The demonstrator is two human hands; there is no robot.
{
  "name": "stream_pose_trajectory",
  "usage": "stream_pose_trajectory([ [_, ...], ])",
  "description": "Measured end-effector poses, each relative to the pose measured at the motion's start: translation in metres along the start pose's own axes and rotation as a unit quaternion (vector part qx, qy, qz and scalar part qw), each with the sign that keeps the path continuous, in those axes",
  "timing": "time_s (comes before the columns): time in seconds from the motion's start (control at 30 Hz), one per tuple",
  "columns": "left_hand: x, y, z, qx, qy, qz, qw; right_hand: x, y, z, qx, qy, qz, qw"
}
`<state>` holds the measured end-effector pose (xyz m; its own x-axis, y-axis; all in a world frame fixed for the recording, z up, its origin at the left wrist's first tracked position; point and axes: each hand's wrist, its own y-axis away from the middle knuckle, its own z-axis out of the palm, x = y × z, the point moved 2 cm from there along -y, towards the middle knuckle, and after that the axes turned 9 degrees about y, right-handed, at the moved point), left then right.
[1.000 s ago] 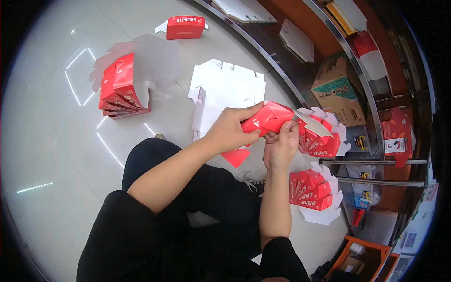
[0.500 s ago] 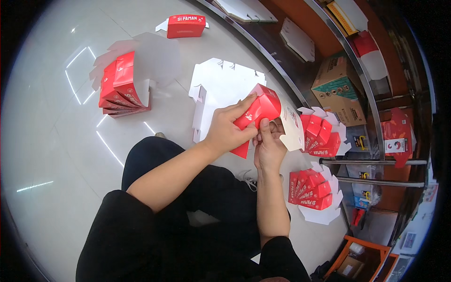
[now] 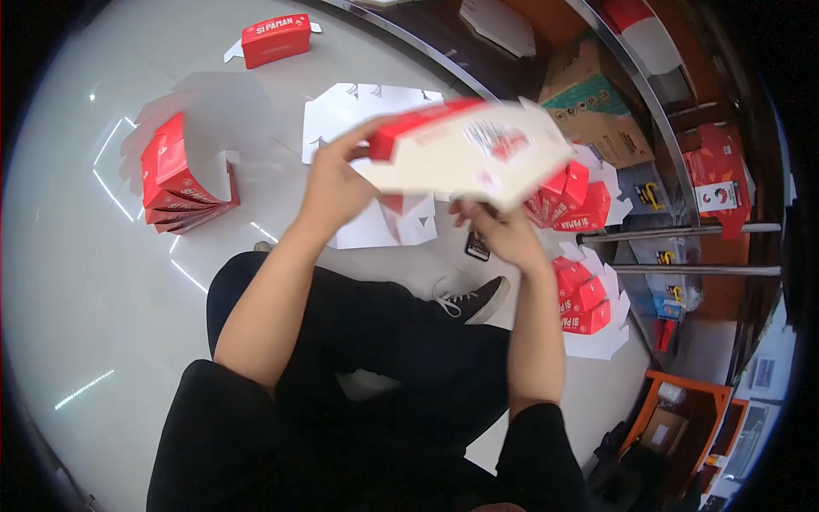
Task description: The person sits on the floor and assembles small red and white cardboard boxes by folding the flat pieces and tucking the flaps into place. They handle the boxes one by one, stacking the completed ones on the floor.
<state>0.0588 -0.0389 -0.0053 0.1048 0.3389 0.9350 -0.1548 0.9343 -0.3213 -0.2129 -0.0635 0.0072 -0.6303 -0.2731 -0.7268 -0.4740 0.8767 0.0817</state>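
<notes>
Between my hands a red and cream cardboard box point(image 3: 478, 158) is held up above the floor, partly folded and smeared by motion. Its cream side, with a printed patch, faces up. My left hand point(image 3: 337, 179) grips the left end, thumb and fingers around the red edge. At the lower right edge of the box, my right hand point(image 3: 503, 232) has its fingers curled against the card; the fingertips are partly blurred. Beneath lie white flat box blanks point(image 3: 328, 115), printed side down, partly covered by the held box.
Nested red boxes point(image 3: 166, 175) stand at left, with more red box stacks point(image 3: 584, 299) at right. One folded red box point(image 3: 277, 41) sits far off. A dark phone-like object point(image 3: 478, 246) lies near my shoe point(image 3: 478, 300). Shelving with a brown carton point(image 3: 597, 111) borders the right.
The box has turned from its red side to its cream side and swung up and outward. My left hand has moved left, and my right hand slightly right, to its lower edge.
</notes>
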Motion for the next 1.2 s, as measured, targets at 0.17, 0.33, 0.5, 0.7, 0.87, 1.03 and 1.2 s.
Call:
stream_pose_trajectory([
  [0.17, 0.004, -0.010, -0.006, 0.177, 0.221, -0.120, 0.952, 0.154, 0.048, -0.031, 0.045, 0.220, 0.164, 0.961],
  [0.33, -0.009, -0.007, -0.005, 0.182, 0.276, -0.132, 0.935, 0.248, 0.065, -0.026, -0.059, 0.190, 0.206, 0.958],
  [0.5, -0.011, -0.007, -0.006, 0.194, 0.255, -0.152, 0.935, 0.241, 0.041, 0.003, -0.088, 0.249, 0.152, 0.953],
  [0.7, -0.016, -0.007, -0.001, 0.187, 0.253, -0.159, 0.936, 0.220, 0.036, 0.001, -0.018, 0.233, 0.231, 0.945],
  [0.87, -0.021, -0.007, -0.005, 0.181, 0.271, -0.157, 0.932, 0.234, 0.038, -0.008, 0.014, 0.214, 0.223, 0.951],
  [1.03, -0.012, -0.006, -0.003, 0.181, 0.274, -0.148, 0.933, 0.234, 0.037, -0.005, 0.010, 0.225, 0.243, 0.943],
  [1.2, -0.011, -0.006, -0.001, 0.176, 0.239, -0.168, 0.940, 0.250, 0.037, -0.005, -0.043, 0.240, 0.273, 0.931],
])
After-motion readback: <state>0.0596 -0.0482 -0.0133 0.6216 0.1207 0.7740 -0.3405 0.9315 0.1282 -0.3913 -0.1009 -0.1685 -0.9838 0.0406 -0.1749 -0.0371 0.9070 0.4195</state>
